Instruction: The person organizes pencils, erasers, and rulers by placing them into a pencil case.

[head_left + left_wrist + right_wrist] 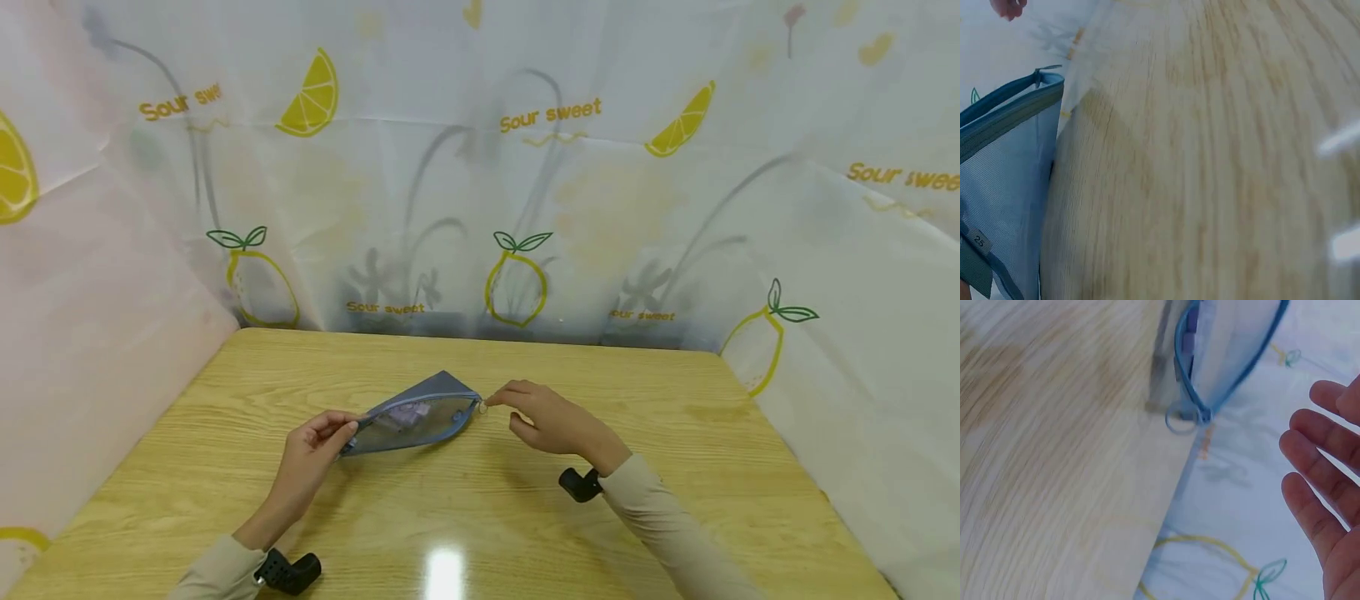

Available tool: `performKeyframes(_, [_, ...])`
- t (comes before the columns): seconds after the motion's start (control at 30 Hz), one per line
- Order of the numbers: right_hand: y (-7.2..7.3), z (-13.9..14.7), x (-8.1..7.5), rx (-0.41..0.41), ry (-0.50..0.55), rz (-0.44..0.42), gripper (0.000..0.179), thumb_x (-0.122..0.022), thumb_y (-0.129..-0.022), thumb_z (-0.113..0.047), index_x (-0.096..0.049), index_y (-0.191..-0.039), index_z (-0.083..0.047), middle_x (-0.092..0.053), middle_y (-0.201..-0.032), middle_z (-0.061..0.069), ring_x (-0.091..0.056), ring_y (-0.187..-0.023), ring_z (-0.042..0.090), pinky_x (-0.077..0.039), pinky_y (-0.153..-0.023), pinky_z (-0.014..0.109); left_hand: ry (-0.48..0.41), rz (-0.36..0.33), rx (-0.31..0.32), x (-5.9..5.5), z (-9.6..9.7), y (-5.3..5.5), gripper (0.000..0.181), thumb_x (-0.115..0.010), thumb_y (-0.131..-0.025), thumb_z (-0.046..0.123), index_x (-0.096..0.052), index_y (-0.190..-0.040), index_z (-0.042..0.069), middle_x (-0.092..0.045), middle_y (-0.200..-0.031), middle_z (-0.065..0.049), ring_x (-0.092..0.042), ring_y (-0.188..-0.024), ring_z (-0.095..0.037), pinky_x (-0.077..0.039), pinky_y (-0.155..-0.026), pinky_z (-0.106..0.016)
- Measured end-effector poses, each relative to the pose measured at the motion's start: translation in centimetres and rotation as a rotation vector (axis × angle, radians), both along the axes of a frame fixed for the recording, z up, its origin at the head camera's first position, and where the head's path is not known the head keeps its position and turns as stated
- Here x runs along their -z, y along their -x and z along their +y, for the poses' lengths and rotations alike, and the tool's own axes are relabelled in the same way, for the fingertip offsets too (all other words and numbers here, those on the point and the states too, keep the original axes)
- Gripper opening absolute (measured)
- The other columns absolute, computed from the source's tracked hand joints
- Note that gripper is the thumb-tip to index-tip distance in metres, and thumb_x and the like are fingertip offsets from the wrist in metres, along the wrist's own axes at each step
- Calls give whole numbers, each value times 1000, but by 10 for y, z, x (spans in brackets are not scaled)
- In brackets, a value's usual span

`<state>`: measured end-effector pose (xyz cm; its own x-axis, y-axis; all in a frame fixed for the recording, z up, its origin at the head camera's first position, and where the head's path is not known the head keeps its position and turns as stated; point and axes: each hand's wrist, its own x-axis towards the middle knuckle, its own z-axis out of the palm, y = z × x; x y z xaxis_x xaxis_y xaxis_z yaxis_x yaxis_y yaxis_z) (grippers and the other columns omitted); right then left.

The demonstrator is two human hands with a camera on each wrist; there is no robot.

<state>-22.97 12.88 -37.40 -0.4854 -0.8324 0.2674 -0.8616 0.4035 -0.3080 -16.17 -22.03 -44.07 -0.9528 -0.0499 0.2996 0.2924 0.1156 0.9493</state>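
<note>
A blue mesh zip pouch (442,429) is held at its left end by my left hand (303,458), thumb in front and fingers behind. Its top edges stand apart in both wrist views, with the zip slider (1204,415) and its metal ring at the right corner. Purplish pieces (405,414) show through the mesh. My right hand (558,423) hovers beside that corner, fingertips close to the ring in the head view. In the right wrist view its fingers (1310,440) are spread and hold nothing. A small tag marked 25 (979,240) hangs on the pouch's side.
The wooden table (480,517) lies under both hands. A pale sheet (420,192) printed with lemons and lettering closes off the back and sides. Black wrist cameras (288,572) sit at both cuffs, and light glares near the front.
</note>
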Motion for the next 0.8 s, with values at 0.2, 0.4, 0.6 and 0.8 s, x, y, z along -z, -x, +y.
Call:
performKeyframes(0.2, [-13, 39, -8, 122, 22, 14, 33, -47, -98, -2, -57, -130, -1, -57, -126, 12, -55, -114, 28, -49, -87, 43, 192, 123, 76, -2, -1, -3, 12, -62, -96, 4, -68, -103, -3, -69, -106, -12, -65, -94, -16, -52, -73, -21])
performKeyframes(0.4, [-23, 87, -12, 217, 96, 130, 36, -59, -94, -1, -56, -130, 1, -58, -124, 15, -62, -101, 26, -52, -79, 43, 478, 247, 96, -3, -2, -5, 11, -66, -93, 4, -71, -102, 8, -70, -111, -5, -64, -103, -15, -54, -82, -38])
performKeyframes(0.6, [-38, 133, -14, 350, 105, 193, 42, -64, -90, 3, -55, -131, 1, -57, -125, 17, -62, -97, 28, -51, -77, 48, 645, 305, 84, -1, -16, -7, 21, -68, -92, 7, -69, -113, 7, -65, -122, -9, -62, -108, -30, -52, -82, -51])
performKeyframes(0.8, [-54, 165, 2, 437, 2, 246, 62, -71, -88, -10, -44, -142, 2, -44, -141, 23, -44, -123, 44, -40, -91, 59, 829, 292, 125, -11, -50, -13, 53, -64, -95, 17, -45, -144, 9, -35, -150, -20, -30, -136, -43, -24, -102, -67])
